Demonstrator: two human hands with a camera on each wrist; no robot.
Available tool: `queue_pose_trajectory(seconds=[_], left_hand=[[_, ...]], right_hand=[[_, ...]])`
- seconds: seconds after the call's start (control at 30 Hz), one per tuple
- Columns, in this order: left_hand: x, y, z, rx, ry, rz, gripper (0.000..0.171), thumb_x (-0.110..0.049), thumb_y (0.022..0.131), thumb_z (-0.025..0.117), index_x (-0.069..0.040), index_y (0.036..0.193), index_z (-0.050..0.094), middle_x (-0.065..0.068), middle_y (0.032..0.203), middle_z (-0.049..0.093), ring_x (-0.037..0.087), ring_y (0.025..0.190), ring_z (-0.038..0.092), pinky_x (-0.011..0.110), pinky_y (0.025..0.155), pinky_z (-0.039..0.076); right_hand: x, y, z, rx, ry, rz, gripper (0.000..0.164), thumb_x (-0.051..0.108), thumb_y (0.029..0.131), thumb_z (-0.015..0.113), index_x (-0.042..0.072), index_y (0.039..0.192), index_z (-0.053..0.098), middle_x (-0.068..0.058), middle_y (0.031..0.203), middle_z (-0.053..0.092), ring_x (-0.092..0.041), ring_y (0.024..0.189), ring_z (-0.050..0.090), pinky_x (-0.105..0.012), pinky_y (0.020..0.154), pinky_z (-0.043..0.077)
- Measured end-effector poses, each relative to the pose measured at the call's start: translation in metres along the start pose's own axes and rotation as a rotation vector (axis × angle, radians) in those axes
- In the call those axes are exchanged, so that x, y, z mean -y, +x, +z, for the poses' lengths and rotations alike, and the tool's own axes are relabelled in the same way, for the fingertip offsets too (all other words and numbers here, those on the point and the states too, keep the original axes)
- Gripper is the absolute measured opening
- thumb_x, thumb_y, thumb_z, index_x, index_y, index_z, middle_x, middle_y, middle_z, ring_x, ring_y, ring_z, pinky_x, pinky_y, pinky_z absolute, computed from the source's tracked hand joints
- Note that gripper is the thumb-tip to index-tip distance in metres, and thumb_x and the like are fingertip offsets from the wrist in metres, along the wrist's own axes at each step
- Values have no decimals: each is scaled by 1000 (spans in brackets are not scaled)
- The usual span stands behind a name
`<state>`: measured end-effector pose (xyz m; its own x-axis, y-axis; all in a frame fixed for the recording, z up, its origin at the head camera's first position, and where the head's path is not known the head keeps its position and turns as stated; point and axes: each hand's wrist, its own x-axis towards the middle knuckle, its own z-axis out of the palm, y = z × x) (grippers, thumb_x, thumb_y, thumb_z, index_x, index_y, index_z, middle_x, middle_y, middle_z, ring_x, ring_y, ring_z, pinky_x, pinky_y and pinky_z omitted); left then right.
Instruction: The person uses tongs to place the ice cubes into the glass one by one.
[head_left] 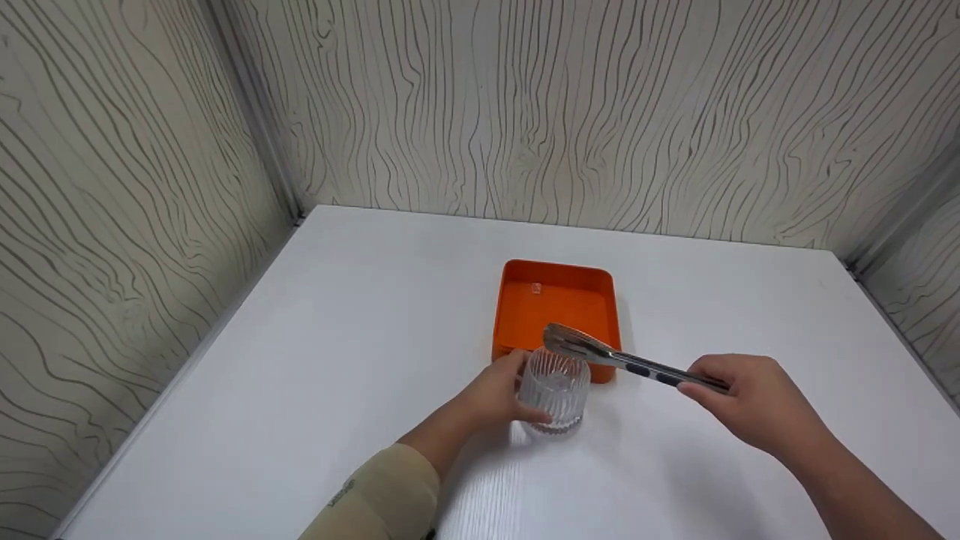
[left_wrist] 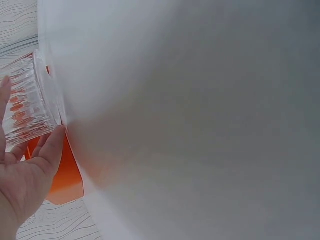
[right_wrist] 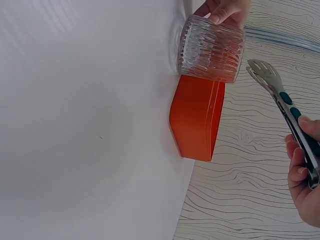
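Observation:
A clear ribbed glass (head_left: 555, 394) stands on the white table, and my left hand (head_left: 487, 394) holds it by the side, thumb in front and fingers behind. In the left wrist view, the fingers of that hand (left_wrist: 30, 182) lie near the glass's base. My right hand (head_left: 757, 405) grips metal tongs (head_left: 637, 367) with dark inserts by the handle end. Their slotted heads hang over the glass's rim, close together; whether anything is between them cannot be told. Behind the glass is an orange tray (head_left: 613, 315) with a small clear piece (head_left: 536, 288) lying in it.
The white table (head_left: 360, 315) extends around the tray on all sides. Panels with a wood-grain pattern (head_left: 480, 112) close off its back, left and right.

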<state>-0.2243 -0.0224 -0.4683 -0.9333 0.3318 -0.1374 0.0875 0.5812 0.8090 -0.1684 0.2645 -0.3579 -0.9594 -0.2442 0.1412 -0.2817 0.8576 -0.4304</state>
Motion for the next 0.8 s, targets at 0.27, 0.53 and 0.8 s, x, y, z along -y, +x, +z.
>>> queue_pose_trajectory(seconds=[0.27,0.53,0.8], left_hand=[[-1,0,-1,0,9,-2,72,-34,60,84,-28,120,43,-12,112,53,11,104,51,35,93,45],[-2,-1,-2,6,10,-11,73,-35,61,84,-27,121,43,-12,112,53,12,104,52,35,94,44],[-2,0,-1,2,-10,-38,73,-35,61,84,-29,121,43,-14,111,53,11,106,51,36,95,43]], right_hand=[[-4,-1,-2,49,-10,-36,9,23,82,68,22,74,63,10,58,48,-6,55,42,-23,49,35],[-6,3,-1,47,-9,-47,9,22,80,70,22,74,64,10,59,49,-6,54,41,-22,48,35],[-10,7,-2,35,-8,-48,10,24,79,70,22,74,63,10,58,48,-5,53,40,-23,47,34]])
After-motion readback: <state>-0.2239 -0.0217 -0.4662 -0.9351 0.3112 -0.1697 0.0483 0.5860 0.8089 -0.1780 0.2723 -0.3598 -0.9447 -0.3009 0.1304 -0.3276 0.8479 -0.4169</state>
